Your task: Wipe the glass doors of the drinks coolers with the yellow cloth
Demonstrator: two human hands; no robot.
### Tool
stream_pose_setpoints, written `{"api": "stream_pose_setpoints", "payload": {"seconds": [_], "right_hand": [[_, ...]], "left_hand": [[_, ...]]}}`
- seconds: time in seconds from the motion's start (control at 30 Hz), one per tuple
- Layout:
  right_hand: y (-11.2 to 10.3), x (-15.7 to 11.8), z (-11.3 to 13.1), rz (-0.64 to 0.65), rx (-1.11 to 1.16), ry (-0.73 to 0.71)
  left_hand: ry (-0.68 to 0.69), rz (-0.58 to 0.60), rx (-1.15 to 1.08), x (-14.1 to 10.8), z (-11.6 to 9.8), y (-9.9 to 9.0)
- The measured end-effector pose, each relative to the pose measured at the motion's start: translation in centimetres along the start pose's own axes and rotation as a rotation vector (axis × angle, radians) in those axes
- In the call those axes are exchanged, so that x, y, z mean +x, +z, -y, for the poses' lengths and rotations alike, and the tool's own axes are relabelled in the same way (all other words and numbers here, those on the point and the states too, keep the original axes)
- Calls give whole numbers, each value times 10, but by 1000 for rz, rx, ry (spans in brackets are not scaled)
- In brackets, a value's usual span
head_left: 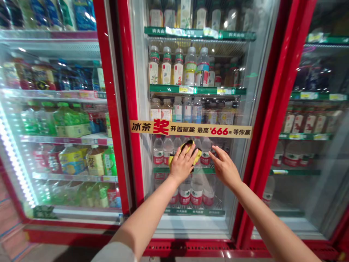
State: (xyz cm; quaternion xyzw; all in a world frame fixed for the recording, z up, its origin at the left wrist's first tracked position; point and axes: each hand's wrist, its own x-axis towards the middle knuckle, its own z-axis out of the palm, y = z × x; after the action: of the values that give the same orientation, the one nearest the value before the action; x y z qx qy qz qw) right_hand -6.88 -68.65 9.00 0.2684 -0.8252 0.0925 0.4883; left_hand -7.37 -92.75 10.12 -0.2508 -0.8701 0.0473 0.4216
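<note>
My left hand lies over a yellow cloth with black edging, its fingers spread, pressing it to the glass door of a red-framed drinks fridge. Most of the cloth is under the palm and fingers. To the right, my right hand is held up close to the same glass with its fingers apart and nothing in it. I cannot tell whether its fingertips touch the pane. Just above both hands, a beige strip sign with black and red lettering runs across the door.
Behind the glass, water bottles with red labels and juice bottles stand on green-edged shelves. The red door frame rises at the left. Another fridge with green drink packs is further left, and a further glass door is at right.
</note>
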Motion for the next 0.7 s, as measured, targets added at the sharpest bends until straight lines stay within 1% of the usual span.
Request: {"api": "stream_pose_setpoints", "payload": {"seconds": [0.03,0.07,0.1,0.13,0.17,0.23,0.27,0.37,0.43,0.5,0.57,0.63,0.7], "right_hand": [[-1,-4,-2,8,-10,1],[-2,-7,-5,18,-22,4],[-3,-9,-7,26,-33,12],[-5,-10,-10,29,-40,25],[-8,-11,-13,24,-39,40],[-12,-9,-19,-15,-9,75],[-14,-7,-21,-45,20,93],[-19,-4,-24,-149,139,135],[-20,-4,-22,-208,240,149],[-18,-8,-15,-235,346,129],[-11,-14,-8,-237,427,76],[2,-20,-2,-226,444,10],[20,-25,1,-202,377,-50]], "left_hand": [[48,38,-5,-12,1,5],[48,49,-5,-22,3,9],[16,35,-6,-27,4,11],[-40,3,-6,-28,4,12],[-106,-41,-8,-23,3,11],[-225,-136,-23,1,-9,6],[-255,-171,-39,17,-18,3],[-287,-230,-122,60,-56,1],[-329,-271,-202,74,-80,5],[-340,-284,-298,74,-96,13],[-311,-271,-410,66,-102,20],[-275,-262,-540,57,-101,25],[-252,-278,-692,51,-95,25]]}}
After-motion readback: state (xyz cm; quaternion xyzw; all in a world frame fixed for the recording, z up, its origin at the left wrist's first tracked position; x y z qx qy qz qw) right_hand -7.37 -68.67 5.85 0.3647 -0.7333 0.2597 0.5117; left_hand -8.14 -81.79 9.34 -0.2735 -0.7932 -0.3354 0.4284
